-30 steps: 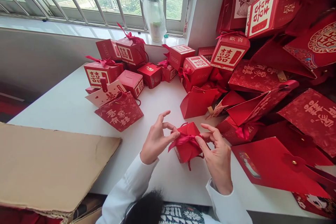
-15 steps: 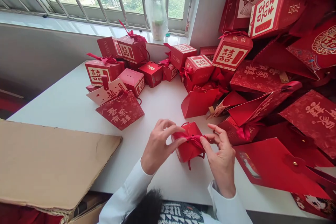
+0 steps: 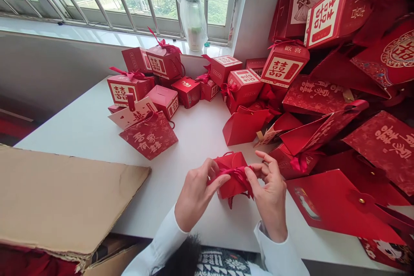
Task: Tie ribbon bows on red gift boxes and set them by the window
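A small red gift box [image 3: 233, 187] stands on the white table right in front of me, with a cord handle hanging at its near side. Across its top runs a red ribbon [image 3: 238, 175] tied in a bow. My left hand [image 3: 197, 192] pinches the ribbon at the box's left side, thumb along the top and fingertips partly hidden. On the other side, my right hand [image 3: 268, 194] has thumb and forefinger closed on the bow's right loop, its other fingers raised.
Several finished-looking red boxes [image 3: 163, 62] stand at the back by the window. Red gift bags and boxes [image 3: 315, 95] heap up on the right. A cardboard box flap [image 3: 64, 198] covers the table's left front. One patterned red box [image 3: 150, 136] leans left of centre. A bagged bottle [image 3: 194, 21] stands on the sill.
My left hand has come down slightly, its fingers lower against the box's left side. My right hand keeps hold of the bow's right loop. The view has shifted slightly.
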The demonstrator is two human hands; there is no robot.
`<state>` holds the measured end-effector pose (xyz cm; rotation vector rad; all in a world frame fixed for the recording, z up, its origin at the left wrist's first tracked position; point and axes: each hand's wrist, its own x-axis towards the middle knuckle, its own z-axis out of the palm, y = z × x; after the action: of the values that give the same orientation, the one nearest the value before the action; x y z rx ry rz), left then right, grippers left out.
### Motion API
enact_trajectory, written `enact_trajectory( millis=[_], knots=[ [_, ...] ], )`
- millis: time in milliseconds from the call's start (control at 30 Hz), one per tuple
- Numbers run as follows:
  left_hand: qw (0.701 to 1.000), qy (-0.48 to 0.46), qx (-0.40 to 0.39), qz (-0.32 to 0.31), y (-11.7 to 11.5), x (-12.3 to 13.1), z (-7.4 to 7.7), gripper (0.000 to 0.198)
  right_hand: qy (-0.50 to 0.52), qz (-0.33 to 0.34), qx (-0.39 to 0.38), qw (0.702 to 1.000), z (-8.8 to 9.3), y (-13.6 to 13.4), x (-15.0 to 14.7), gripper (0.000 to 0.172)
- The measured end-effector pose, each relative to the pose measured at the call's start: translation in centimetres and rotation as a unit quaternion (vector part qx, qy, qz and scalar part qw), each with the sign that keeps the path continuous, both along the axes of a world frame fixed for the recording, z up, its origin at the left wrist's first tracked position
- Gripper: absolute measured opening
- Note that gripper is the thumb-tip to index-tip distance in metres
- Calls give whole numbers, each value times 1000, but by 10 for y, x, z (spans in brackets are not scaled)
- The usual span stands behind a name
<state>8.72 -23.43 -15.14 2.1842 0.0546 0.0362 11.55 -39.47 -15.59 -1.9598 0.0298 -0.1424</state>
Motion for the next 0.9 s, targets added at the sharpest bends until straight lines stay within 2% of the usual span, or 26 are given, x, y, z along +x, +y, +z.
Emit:
enact_trajectory(
  millis=[300,433,567,667,733,800,900],
  knots=[
    [996,13,-86,38,1,4,1,23,7,17,16,1000,-1,-1,1,38],
    [994,-11,-105,-18,4,4,3,23,4,20,5,1000,-2,-3,4,38],
    [995,-44,-82,-40,7,3,5,26,9,18,4,1000,-2,-4,5,38],
    [995,-77,-60,-13,7,2,1,18,13,16,3,1000,-3,-5,5,39],
    [993,-110,-23,16,6,0,-4,9,14,15,4,1000,-3,-5,5,40],
    [989,-143,23,28,6,-2,-8,14,19,15,10,1000,-4,-5,5,41],
    [979,-187,84,9,6,-5,-16,19,29,15,28,999,-6,-7,6,42]
  ],
)
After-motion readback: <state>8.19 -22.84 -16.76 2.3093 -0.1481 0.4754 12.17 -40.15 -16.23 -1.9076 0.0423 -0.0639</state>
